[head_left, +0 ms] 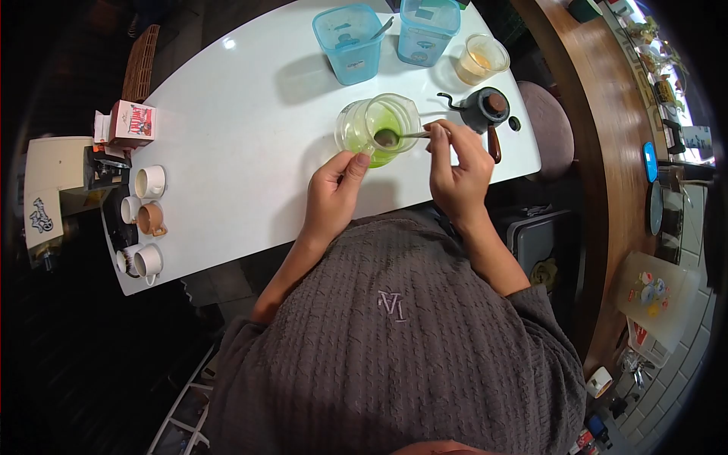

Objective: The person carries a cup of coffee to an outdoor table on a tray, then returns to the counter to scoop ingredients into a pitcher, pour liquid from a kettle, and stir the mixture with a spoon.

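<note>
A clear pitcher [351,125] with green liquid inside stands on the white table, its wide mouth toward me. My left hand [334,191] is closed on the pitcher's handle at its near side. Between the fingers of my right hand [460,168] is the handle of a metal spoon [387,138]. The spoon's bowl is inside the pitcher, over the green liquid. To the right of the pitcher, just beyond my right hand, is a dark gooseneck kettle [482,108] with a brown lid knob.
Two blue plastic containers [348,54] and a clear cup [480,61] with tan contents stand at the table's far side. Several mugs [150,182] and a red-and-white box [130,124] are on the left. A wooden counter [595,152] runs along the right.
</note>
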`<state>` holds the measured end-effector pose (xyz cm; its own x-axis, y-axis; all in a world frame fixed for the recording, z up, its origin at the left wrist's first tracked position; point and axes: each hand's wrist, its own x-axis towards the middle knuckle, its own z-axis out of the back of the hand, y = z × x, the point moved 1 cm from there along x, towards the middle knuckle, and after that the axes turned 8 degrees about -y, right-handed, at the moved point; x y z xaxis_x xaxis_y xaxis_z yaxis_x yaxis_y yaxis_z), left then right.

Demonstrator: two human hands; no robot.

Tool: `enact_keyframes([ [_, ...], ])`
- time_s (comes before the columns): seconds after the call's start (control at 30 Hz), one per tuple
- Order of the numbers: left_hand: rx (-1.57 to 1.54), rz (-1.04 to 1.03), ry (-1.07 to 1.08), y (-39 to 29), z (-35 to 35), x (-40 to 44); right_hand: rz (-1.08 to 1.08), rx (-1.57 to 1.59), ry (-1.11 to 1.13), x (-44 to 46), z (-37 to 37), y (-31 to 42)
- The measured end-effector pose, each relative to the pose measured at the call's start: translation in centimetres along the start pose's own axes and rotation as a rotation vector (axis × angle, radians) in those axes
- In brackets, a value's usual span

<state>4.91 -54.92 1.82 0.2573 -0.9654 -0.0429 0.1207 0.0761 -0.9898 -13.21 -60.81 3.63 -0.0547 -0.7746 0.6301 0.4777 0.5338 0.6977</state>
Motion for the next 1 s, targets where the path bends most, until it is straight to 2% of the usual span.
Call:
enact_keyframes([
  [0.17, -0.203, 0.115, 0.037, 1.7, 0.3, 0.4, 0.437, 0.060, -0.104, 0.2, 4.0, 2.2],
  [0.23, -0.319, 0.164, 0.059, 1.9, 0.1, 0.4, 0.468, 0.070, -0.115, -0.4, 4.3, 2.0],
  [0.3, -0.327, 0.180, 0.089, 1.9, 0.2, 0.3, 0.545, 0.001, -0.007, -1.0, 4.0, 1.3],
  [0.43, -0.355, 0.253, 0.124, 1.3, 0.0, 0.2, 0.556, 0.031, -0.068, -2.3, 5.0, 1.7],
  [0.5, -0.393, 0.238, 0.147, 1.3, 0.0, -0.1, 0.547, -0.007, -0.015, -2.5, 5.1, 1.3],
  [0.6, -0.447, 0.223, 0.169, 1.5, 0.0, -0.1, 0.424, 0.064, -0.275, -3.3, 5.6, 0.4],
  [0.63, -0.456, 0.221, 0.175, 1.6, 0.1, -0.1, 0.185, 0.204, -0.400, -4.2, 5.0, -0.6],
  [0.7, -0.430, 0.237, 0.184, 1.7, 0.4, -0.3, -0.066, 0.359, -0.575, -5.4, 4.5, -1.8],
  [0.73, -0.406, 0.253, 0.184, 1.7, 0.7, -0.3, -0.062, 0.353, -0.584, -6.1, 4.2, -2.7],
  [0.8, -0.406, 0.265, 0.177, 1.9, 1.2, -0.6, -0.369, 0.286, -0.626, -8.3, 4.0, -5.3],
  [0.97, -0.386, 0.277, 0.173, 2.5, 2.3, -1.4, -0.472, 0.080, -0.428, -11.7, 2.2, -10.6],
  [1.0, -0.393, 0.263, 0.166, 2.6, 2.6, -1.6, -0.473, -0.044, -0.383, -11.5, 2.0, -10.1],
])
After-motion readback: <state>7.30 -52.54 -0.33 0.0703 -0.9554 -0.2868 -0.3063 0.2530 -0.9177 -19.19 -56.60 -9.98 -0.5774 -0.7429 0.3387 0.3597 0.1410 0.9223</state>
